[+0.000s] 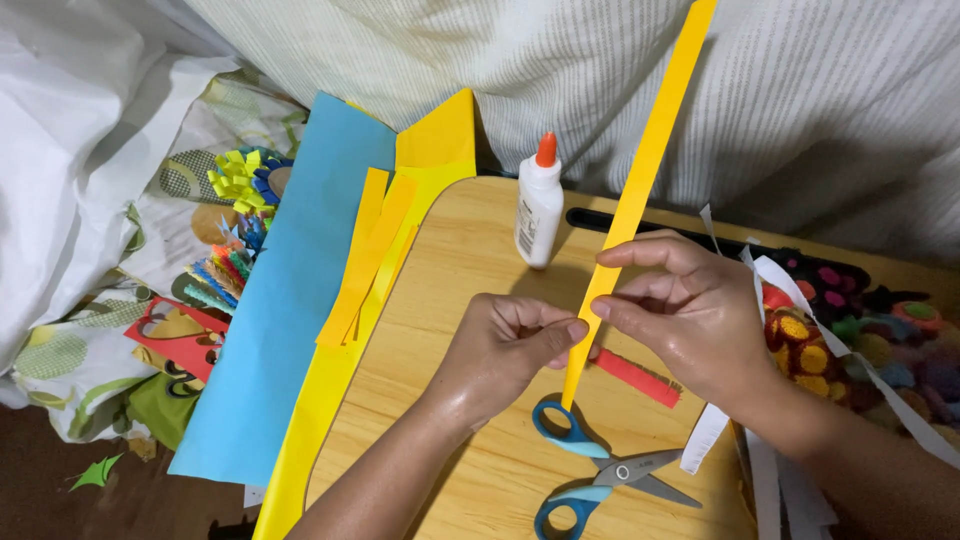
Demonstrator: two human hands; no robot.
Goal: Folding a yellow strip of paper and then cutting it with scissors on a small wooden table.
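My left hand [505, 345] and my right hand [690, 310] both pinch a long yellow paper strip [650, 150] near its lower part, above a wooden lap table [450, 300]. The strip rises up and to the right, out of the top of the view, and its lower end reaches down beside the blue-handled scissors [590, 470]. A short red fringed paper strip [640, 378] lies on the table just under my right hand.
A white glue bottle with an orange cap [539, 205] stands at the table's far edge. Blue paper [280, 300], yellow paper [440, 150] and cut yellow strips [365, 260] lie left. White strips [790, 290] and a patterned tray [860, 320] sit right. Paper flowers [240, 180] are on the bedding.
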